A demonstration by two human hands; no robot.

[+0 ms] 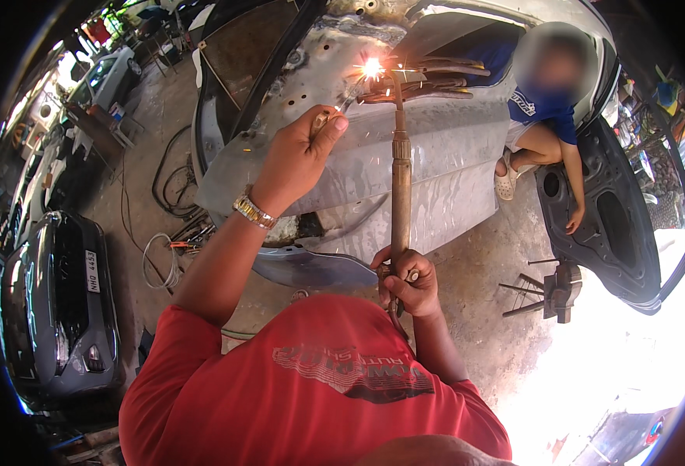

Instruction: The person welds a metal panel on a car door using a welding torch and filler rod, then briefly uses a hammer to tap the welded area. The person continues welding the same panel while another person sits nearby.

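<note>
My right hand (411, 283) is closed round the lower end of a long gas welding torch (401, 179), by its valve knobs. The torch points away from me, its thin nozzle beside a bright flare with sparks (372, 68) over a car body panel (319, 74) of partly bare metal. My left hand (296, 155) grips a small tool with a tan handle (324, 120). A thin metal shaft runs from it toward the flare; its tip is lost in the glare. Several brown, rusty-looking strips (443, 81) lie on the panel, right of the nozzle.
At the right a person in a blue shirt (556, 116) crouches, one hand at a dark car panel (614, 210). A metal vise (564, 293) stands on the concrete floor. Hoses (173, 175) and coiled wire (160, 260) lie left. A dark car (59, 303) stands far left.
</note>
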